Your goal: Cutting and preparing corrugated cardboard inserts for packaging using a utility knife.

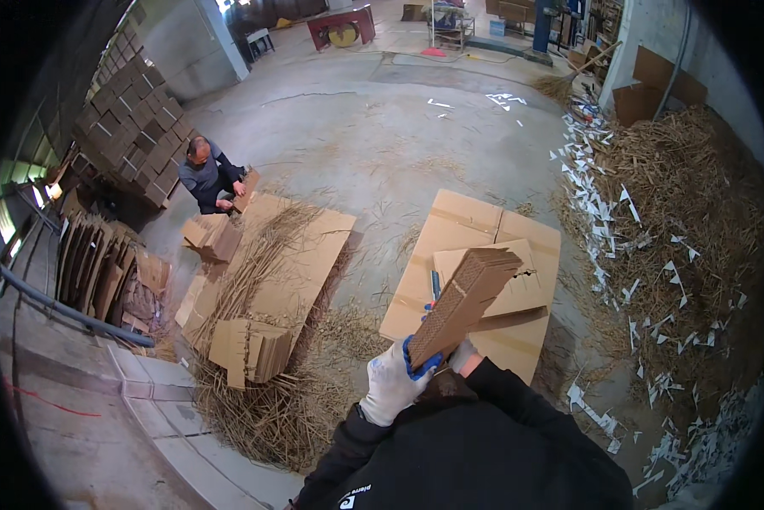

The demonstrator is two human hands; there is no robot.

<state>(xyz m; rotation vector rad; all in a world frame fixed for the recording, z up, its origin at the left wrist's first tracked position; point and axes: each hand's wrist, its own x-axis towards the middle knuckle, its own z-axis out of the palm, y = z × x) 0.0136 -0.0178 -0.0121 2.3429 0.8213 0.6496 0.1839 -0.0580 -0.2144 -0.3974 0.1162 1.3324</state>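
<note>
A thick stack of brown cardboard pieces (pixel 467 302) is held up tilted in front of me, its corrugated edges showing. My left hand (pixel 396 380), in a white glove with blue fingertips, is closed around the lower left end of the stack. On the other side my right hand (pixel 463 357), also gloved, presses against the stack's lower end; its fingers are mostly hidden. Beneath lies a large flat cardboard sheet (pixel 531 234) with smaller cardboard on it. Beside the stack rests a slim tool with a blue-green handle (pixel 435 285), its kind unclear.
At left, a co-worker (pixel 201 174) handles cardboard beside a cardboard-covered surface (pixel 314 246) bearing strips and a cardboard bundle (pixel 258 350). A big heap of cardboard scraps (pixel 679 204) with white paper bits rises at right. Stacked bundles (pixel 135 119) stand far left.
</note>
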